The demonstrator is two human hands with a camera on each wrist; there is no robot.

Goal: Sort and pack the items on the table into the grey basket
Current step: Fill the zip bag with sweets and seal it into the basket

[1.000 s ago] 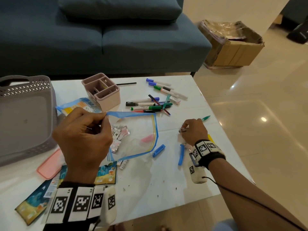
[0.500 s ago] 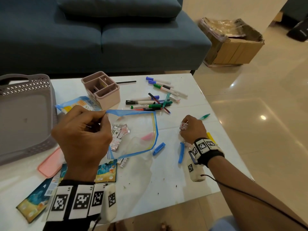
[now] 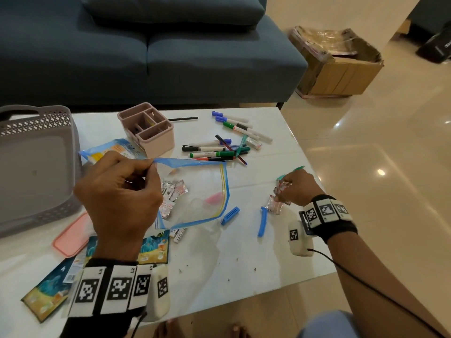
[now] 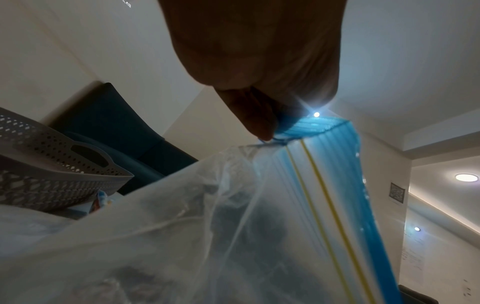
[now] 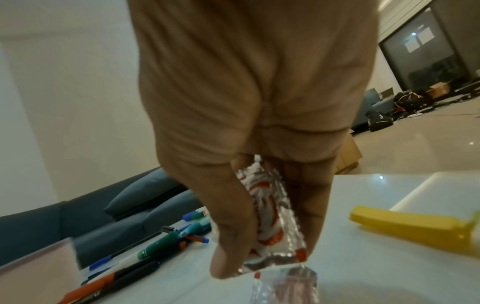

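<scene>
Dim warm indoor light, ceiling-lamp glare on glossy floor [image 3: 380,172], wrist views blurred

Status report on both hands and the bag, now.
Left hand pinches zip bag rim, mouth held open. Right hand grips foil sachet. Another sachet on table. Path clear.

The worktop [image 3: 280,142] is glossy white. The zip bag [image 3: 202,181] is thin clear plastic, crinkled, with a blue seal strip. The sachet [image 5: 272,222] is shiny crinkled foil. The basket [image 3: 36,167] is matt grey perforated plastic. The sofa [image 3: 146,45] is matt cloth.
</scene>
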